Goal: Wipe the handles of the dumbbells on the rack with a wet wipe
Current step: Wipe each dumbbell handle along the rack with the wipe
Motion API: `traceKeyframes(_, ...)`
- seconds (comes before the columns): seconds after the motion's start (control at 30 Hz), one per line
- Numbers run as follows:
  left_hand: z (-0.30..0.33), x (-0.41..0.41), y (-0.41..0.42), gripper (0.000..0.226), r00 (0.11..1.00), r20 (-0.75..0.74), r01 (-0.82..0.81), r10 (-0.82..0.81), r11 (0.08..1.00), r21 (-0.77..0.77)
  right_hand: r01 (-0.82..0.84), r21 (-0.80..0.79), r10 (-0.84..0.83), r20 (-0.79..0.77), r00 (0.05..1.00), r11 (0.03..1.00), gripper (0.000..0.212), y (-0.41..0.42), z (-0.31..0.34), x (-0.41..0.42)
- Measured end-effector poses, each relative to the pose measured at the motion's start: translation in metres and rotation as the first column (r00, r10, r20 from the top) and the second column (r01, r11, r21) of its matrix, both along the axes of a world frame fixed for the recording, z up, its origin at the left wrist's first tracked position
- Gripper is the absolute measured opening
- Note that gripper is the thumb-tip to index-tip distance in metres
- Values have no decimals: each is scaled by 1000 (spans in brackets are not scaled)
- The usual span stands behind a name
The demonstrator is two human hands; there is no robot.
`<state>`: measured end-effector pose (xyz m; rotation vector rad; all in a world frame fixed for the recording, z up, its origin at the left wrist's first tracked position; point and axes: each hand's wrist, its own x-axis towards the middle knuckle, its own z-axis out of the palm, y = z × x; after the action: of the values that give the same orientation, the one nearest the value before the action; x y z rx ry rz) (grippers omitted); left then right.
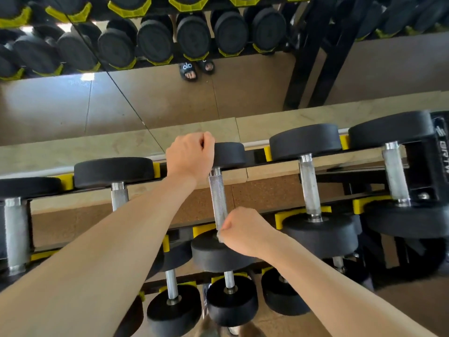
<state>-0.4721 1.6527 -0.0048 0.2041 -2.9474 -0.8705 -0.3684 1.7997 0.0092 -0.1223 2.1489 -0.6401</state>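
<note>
A small black dumbbell lies on the top tier of the rack, its knurled steel handle (218, 198) running away from me. My left hand (190, 158) is curled over the far head (229, 154) of this dumbbell. My right hand (245, 231) is closed round the near end of the handle, just above the near head (213, 254). A thin pale edge, likely the wet wipe (220, 235), shows at my right fingers; most of it is hidden inside the hand.
Bigger dumbbells (309, 186) sit to the right and others (119, 188) to the left in yellow cradles (281, 218). A lower tier holds smaller dumbbells (229, 295). A mirror (170, 93) behind the rack reflects dumbbells and feet in sandals.
</note>
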Motion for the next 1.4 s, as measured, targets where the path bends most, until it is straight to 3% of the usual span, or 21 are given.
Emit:
traceKeyframes(0.13, 14, -7, 3, 44, 987, 145, 69, -65, 997, -25, 111, -187, -119, -31, 992, 976, 26, 20, 12, -9)
traceKeyframes(0.2, 26, -12, 12, 44, 968, 227, 122, -102, 989, -78, 229, -220, -273, -198, 941, 948, 30, 46, 15, -20)
traceKeyframes(0.27, 36, -18, 30, 42, 959, 227, 201, -173, 973, -110, 243, -211, -315, -457, 831, 947, 31, 75, 18, -30)
traceKeyframes(0.37, 43, -24, 73, 38, 932, 149, 327, -331, 944, 51, 40, -46, -61, -742, 667, 998, 30, 114, 10, -48)
traceKeyframes(0.43, 43, -30, 110, 42, 919, 104, 353, -379, 913, 206, -80, 111, 137, -800, 584, 991, 33, 137, 4, -59)
traceKeyframes(0.53, 40, -38, 157, 46, 922, 82, 343, -378, 897, 279, -248, 325, 407, -772, 488, 913, 42, 159, -4, -70)
traceKeyframes(0.63, 30, -44, 189, 49, 944, 157, 248, -291, 937, 246, -305, 364, 473, -730, 494, 880, 42, 173, -13, -76)
traceKeyframes(0.73, 19, -47, 202, 51, 985, 163, 29, -59, 983, 181, -322, 331, 455, -744, 489, 887, 45, 183, -19, -79)
traceKeyframes(0.93, 5, -45, 211, 53, 991, 61, -133, 123, 973, 190, -260, 106, 234, -811, 537, 960, 58, 207, -33, -77)
traceKeyframes(1.07, 0, -45, 209, 52, 986, 51, -165, 157, 945, 281, -150, -162, -50, -824, 564, 975, 46, 202, -40, -73)
traceKeyframes(1.2, 2, -43, 209, 50, 987, 49, -160, 153, 938, 307, 11, -357, -310, -794, 524, 934, 30, 200, -46, -67)
traceKeyframes(1.33, 0, -44, 208, 51, 988, 37, -154, 150, 934, 323, 195, -513, -527, -648, 550, 836, 21, 199, -46, -68)
traceKeyframes(1.4, -2, -43, 208, 53, 989, 37, -149, 145, 933, 327, 448, -518, -673, -422, 607, 729, 17, 193, -41, -75)
